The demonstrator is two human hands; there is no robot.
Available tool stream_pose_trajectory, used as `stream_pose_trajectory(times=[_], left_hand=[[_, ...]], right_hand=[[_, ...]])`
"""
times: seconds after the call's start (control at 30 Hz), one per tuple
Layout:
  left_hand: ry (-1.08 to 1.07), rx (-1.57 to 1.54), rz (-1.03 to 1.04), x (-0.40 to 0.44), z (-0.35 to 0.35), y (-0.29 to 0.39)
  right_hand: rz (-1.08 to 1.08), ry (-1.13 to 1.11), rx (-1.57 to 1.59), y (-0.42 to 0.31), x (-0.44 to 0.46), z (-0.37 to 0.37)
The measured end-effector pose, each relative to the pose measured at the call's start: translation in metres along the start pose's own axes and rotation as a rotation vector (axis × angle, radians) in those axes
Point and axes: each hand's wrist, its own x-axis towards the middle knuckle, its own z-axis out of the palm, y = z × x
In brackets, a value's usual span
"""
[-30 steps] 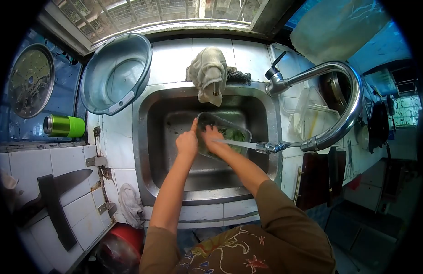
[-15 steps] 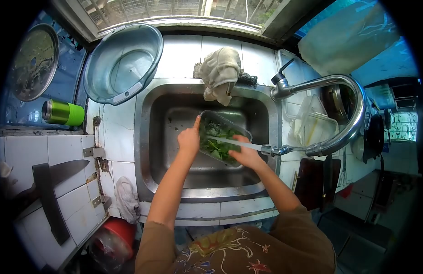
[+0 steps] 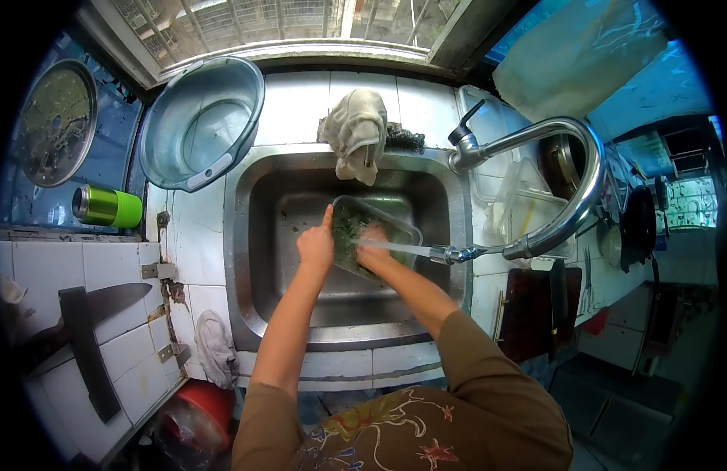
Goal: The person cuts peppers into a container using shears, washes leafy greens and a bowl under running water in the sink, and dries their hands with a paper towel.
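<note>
My right hand [image 3: 371, 245] is down among the leafy greens [image 3: 348, 225], its fingertips too blurred to tell how far they close. The greens lie around and left of it, inside the clear plastic rectangular container [image 3: 391, 216]. My left hand [image 3: 315, 246], index finger extended, touches its left end; I can't tell whether it grips. The container's long axis slants from far left to near right in the steel sink [image 3: 293, 290].

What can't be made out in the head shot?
All head view:
- right hand fingertips: hidden by water and greens
- left hand grip on box: hidden by the hand itself
- greens' kind: blurred by splash
- whatever's under the cloth: covered
</note>
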Motion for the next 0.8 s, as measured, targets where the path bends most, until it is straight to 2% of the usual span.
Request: stream_pose_trajectory(times=[0.07,0.27,0.33,0.4,0.43,0.5,0.53,0.6,0.73,0.8], left_hand=[[0.001,-0.009,-0.004,0.001,-0.003,0.001],[-0.077,0.03,-0.028,-0.002,-0.009,0.003],[-0.071,0.03,-0.026,-0.001,-0.009,0.004],[-0.059,0.036,-0.015,-0.002,-0.009,0.003],[-0.059,0.039,-0.016,-0.001,-0.008,0.002],[-0.052,0.031,-0.017,0.0,-0.004,0.001],[-0.053,0.035,-0.016,0.0,-0.006,0.002],[-0.042,0.043,-0.015,-0.002,-0.007,0.003],[-0.047,0.042,-0.005,-0.002,-0.005,0.002],[-0.063,0.053,-0.011,-0.001,-0.006,0.002]], right_hand=[[0.029,-0.162,0.521,0.016,-0.002,-0.063],[0.122,-0.223,0.584,0.033,-0.034,-0.161],[0.123,-0.202,0.611,0.035,-0.041,-0.16],[-0.094,-0.08,0.763,0.036,-0.041,-0.133],[-0.095,-0.079,0.765,0.036,-0.036,-0.12],[-0.357,-0.223,0.565,0.035,-0.024,-0.095],[-0.356,-0.221,0.569,0.031,-0.024,-0.084],[-0.473,-0.185,0.071,0.022,-0.027,-0.062],[-0.562,-0.164,-0.072,0.019,-0.016,-0.031],[-0.571,-0.314,0.039,0.019,-0.006,-0.029]])
